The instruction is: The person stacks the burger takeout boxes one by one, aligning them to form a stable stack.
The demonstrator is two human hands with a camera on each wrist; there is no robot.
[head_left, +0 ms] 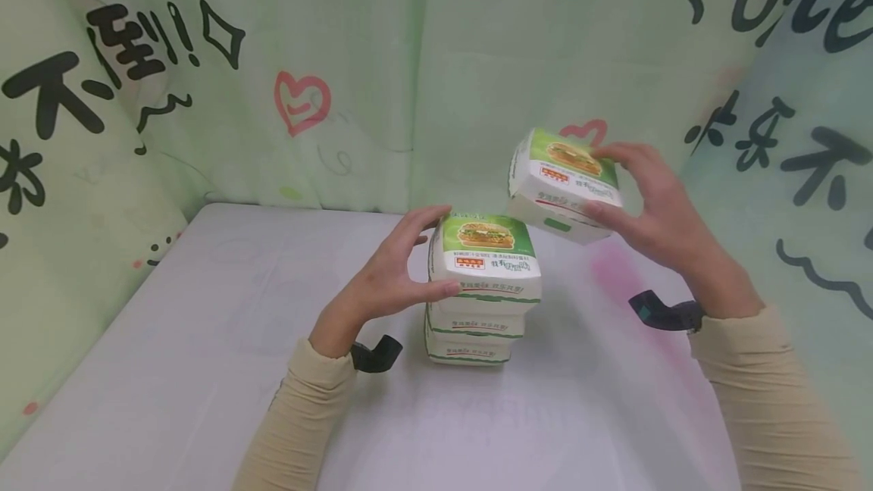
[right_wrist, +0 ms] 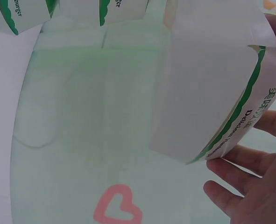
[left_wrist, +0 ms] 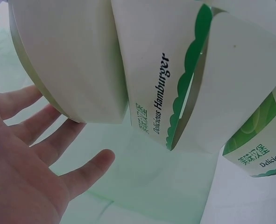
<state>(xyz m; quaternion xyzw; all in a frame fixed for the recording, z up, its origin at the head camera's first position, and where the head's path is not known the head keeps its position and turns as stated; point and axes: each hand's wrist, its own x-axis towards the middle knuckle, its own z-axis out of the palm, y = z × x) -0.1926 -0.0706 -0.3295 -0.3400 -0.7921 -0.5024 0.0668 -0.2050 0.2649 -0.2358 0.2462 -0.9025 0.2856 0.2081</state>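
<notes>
White-and-green paper hamburger boxes, printed with a burger picture, stand in a stack on the table. The left hand (head_left: 385, 267) grips the top hamburger box (head_left: 487, 248) from its left, thumb along the front and fingers at the far corner. In the left wrist view, fingertips of the left hand (left_wrist: 30, 140) meet that box's edge. To the right and higher, the right hand (head_left: 651, 199) holds another hamburger box (head_left: 566, 184) in the air, tilted. Its thumb is on the front and a finger on the lid. The right wrist view shows this box's white underside (right_wrist: 203, 84) and spread lower fingers (right_wrist: 245, 186).
A white cloth covers the table (head_left: 204, 370). Behind and beside it hangs a pale green curtain (head_left: 477, 59) with black lettering and red hearts. Lower boxes (head_left: 470, 353) of the stack sit under the top one. Small black cameras (head_left: 378, 354) are strapped to both wrists.
</notes>
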